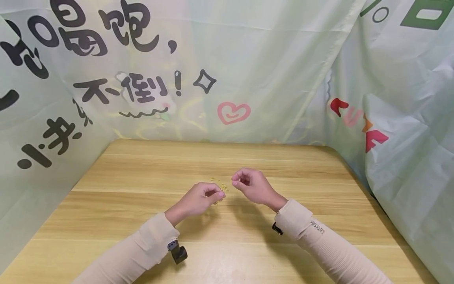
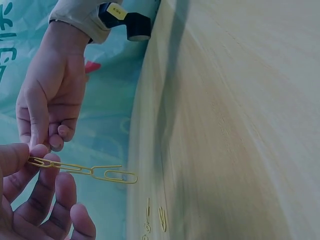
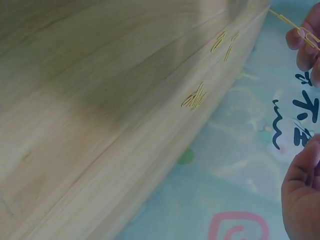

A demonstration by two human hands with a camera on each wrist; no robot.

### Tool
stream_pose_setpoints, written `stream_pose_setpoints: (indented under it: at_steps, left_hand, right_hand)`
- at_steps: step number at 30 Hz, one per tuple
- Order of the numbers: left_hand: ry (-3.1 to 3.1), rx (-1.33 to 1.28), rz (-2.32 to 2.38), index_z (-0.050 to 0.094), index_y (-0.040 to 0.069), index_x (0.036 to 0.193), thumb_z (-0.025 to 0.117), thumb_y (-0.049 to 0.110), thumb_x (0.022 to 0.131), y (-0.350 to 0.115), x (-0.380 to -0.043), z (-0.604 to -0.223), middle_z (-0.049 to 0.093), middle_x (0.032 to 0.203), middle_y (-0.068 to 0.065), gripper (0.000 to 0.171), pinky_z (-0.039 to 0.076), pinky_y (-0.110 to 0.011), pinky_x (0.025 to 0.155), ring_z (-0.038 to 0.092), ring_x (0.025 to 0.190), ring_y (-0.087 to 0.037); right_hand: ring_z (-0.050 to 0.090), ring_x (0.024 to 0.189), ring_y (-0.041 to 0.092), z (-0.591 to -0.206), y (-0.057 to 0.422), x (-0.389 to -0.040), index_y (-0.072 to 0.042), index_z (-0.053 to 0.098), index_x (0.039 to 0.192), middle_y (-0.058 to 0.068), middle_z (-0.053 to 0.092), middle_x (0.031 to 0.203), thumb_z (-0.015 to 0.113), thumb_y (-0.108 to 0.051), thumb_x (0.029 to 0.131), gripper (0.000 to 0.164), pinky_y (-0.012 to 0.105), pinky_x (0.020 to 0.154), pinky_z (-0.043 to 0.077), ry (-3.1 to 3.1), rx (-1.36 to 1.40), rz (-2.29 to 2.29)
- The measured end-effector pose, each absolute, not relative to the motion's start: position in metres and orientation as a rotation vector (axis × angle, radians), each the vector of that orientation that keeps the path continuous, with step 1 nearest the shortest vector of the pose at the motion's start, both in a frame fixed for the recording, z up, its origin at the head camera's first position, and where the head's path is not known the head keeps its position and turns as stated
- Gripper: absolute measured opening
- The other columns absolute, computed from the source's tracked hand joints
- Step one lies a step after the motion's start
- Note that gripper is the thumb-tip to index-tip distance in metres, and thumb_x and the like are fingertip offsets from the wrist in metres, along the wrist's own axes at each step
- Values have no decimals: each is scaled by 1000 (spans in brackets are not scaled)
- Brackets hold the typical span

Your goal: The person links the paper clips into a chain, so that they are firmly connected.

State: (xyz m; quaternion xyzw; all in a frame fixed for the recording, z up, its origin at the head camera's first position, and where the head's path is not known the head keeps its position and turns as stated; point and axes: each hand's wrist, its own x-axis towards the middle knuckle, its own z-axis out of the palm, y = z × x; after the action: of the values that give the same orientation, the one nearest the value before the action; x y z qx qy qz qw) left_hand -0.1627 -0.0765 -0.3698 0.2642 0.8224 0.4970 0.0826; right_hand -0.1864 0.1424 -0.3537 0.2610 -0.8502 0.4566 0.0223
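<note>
Left hand [image 1: 198, 198] pinches golden linked paper clips [image 2: 92, 171]; whether right hand [image 1: 257, 187], at three o'clock, grasps, I cannot tell. Beyond wooden table [image 1: 227, 240], printed curtain [image 1: 269, 79] hangs at twelve.

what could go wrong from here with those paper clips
The chain of yellow paper clips might slip, since the left hand seems to pinch it only near one end. Its far clip has a wire end standing out, which could snag or unhook. The loose clips on the table might scatter if a hand or sleeve brushes them.
</note>
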Motion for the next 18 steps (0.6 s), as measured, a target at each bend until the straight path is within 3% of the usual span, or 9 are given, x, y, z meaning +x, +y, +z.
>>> stream_pose_setpoints:
  at_steps: [3,9,11,15,18]
  left_hand:
    - [2458,787,1484,70,8,94,56,16,99,-77,-162,-370,67,92,-13,17,52,-34,74,62,83,-21]
    - [2462,793,1479,70,4,95,56,16,100,-79,-163,-369,67,92,-14,19,52,-34,73,61,81,-20]
    - [2465,797,1477,70,4,95,56,17,100,-79,-164,-369,66,91,-14,19,52,-34,72,61,80,-20]
    - [2457,802,1484,70,5,93,56,17,99,-79,-164,-369,66,90,-14,19,52,-34,72,62,79,-23]
    - [2451,807,1488,69,8,91,56,17,99,-80,-164,-369,66,89,-14,18,51,-34,73,62,79,-24]
  right_hand:
    - [53,65,14,-353,142,-186,1,64,94,4,61,78,65,-1,91,4,25,56,45,-2635,793,1456]
    - [42,56,13,-350,141,-187,2,63,116,4,49,72,48,1,98,23,26,54,40,-2640,884,1478]
    - [41,57,13,-351,140,-187,1,62,116,6,48,72,46,1,100,23,26,54,39,-2642,883,1499]
    - [48,63,16,-354,138,-187,-1,61,105,7,54,77,56,0,96,9,25,55,41,-2588,851,1567]
    - [58,69,19,-355,137,-187,-1,61,98,6,61,82,66,-1,90,9,25,59,47,-2528,840,1619]
